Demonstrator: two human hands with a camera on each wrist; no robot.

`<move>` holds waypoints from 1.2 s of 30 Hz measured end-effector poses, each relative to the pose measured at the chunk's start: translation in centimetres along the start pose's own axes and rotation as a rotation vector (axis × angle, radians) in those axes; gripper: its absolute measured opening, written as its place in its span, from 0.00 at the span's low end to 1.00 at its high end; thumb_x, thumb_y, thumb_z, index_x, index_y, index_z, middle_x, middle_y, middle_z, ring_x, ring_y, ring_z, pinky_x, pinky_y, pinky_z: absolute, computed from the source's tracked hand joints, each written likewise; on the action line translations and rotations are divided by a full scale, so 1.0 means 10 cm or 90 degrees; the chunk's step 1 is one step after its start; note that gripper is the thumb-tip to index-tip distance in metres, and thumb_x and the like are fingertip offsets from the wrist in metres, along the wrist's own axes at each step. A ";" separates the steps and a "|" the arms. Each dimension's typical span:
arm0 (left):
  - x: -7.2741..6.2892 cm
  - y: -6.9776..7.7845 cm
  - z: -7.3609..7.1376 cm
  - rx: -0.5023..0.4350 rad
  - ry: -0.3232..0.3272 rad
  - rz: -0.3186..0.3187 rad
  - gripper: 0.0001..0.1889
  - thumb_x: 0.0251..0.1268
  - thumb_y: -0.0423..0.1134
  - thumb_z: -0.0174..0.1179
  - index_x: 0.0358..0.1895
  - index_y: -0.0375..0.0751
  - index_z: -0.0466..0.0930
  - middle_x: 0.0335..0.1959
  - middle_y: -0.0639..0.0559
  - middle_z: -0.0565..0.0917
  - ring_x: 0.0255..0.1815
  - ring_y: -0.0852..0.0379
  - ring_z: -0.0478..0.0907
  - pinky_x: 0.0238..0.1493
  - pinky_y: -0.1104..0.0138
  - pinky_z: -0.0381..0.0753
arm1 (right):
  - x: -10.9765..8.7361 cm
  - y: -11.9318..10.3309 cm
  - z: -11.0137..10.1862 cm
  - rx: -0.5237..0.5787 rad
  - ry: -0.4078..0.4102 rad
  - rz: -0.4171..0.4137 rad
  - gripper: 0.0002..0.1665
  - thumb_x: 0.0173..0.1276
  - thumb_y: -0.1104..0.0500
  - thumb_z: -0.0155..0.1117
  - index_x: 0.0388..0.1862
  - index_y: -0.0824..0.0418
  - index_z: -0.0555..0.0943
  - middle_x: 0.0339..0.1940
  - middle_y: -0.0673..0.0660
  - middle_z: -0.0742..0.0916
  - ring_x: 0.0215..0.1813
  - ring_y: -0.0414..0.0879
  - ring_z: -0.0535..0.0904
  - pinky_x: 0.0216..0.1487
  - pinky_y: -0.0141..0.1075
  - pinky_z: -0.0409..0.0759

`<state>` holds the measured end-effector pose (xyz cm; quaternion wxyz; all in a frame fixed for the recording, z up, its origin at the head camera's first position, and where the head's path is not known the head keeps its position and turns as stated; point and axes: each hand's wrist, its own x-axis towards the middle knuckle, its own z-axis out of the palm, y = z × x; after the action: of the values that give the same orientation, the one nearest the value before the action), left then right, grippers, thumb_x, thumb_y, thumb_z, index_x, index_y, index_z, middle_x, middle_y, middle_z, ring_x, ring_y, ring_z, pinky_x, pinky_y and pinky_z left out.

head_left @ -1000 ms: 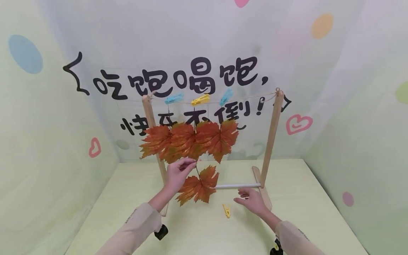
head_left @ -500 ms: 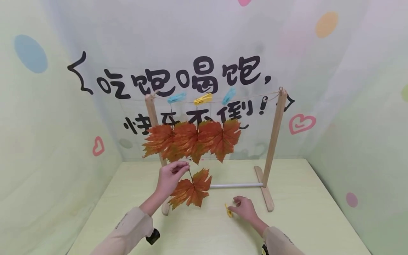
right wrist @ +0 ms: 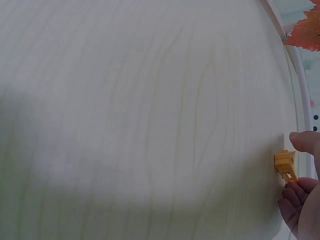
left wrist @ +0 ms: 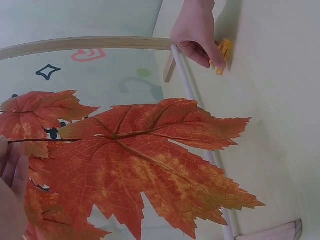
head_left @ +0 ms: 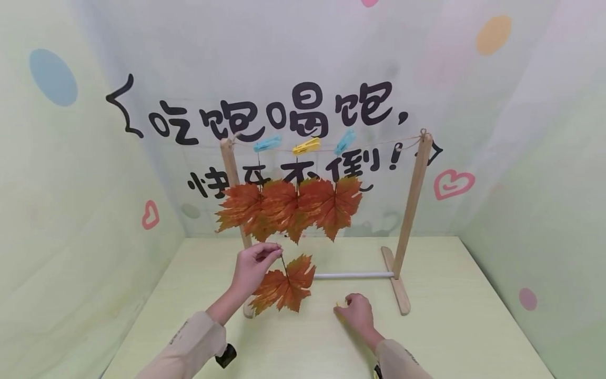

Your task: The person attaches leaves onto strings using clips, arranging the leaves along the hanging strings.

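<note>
My left hand pinches the thin dark stem of an orange-red artificial maple leaf, which hangs below the fingers with its blade spread. Low over the table, my right hand has its thumb and fingers around a yellow clothespin, mostly hidden in the head view. In the left wrist view the same clothespin shows at the fingertips, close to the tabletop. Similar leaves hang in a row from a string, held by two blue clothespins and a yellow clothespin.
A wooden frame carries the string between its left post and right post. A white rod joins the posts low down, with a wooden foot at the right. Behind the pale table hangs a printed cloth backdrop.
My right hand has moved left and down to the yellow clothespin on the table and closed its fingers around it. My left hand, with the leaf, has shifted slightly left and down.
</note>
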<state>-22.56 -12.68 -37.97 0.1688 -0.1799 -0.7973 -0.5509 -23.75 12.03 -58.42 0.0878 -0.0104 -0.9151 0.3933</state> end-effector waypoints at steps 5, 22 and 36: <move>0.00 0.01 0.00 -0.001 0.000 -0.003 0.06 0.56 0.27 0.60 0.37 0.30 0.82 0.33 0.41 0.84 0.31 0.55 0.82 0.35 0.74 0.79 | 0.01 -0.05 0.01 -0.010 0.002 0.005 0.18 0.41 0.63 0.69 0.12 0.60 0.66 0.15 0.50 0.69 0.19 0.41 0.60 0.19 0.31 0.59; 0.01 0.02 0.12 -0.042 -0.022 -0.001 0.06 0.57 0.27 0.59 0.37 0.30 0.81 0.33 0.40 0.84 0.34 0.41 0.80 0.34 0.74 0.79 | 0.07 0.02 -0.29 0.048 -0.004 -0.099 0.14 0.44 0.68 0.68 0.32 0.74 0.82 0.23 0.57 0.82 0.26 0.43 0.74 0.26 0.31 0.73; 0.03 -0.02 0.28 -0.080 -0.028 0.042 0.04 0.58 0.25 0.56 0.35 0.29 0.79 0.29 0.38 0.83 0.31 0.41 0.79 0.31 0.70 0.80 | 0.18 -0.34 -0.98 0.267 -0.035 -0.047 0.15 0.47 0.74 0.67 0.36 0.74 0.78 0.29 0.60 0.83 0.32 0.45 0.79 0.34 0.27 0.79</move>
<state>-23.10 -10.04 -38.95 0.1575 -0.2287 -0.7582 -0.5900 -23.73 16.89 -49.09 0.0771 0.0524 -0.8153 0.5715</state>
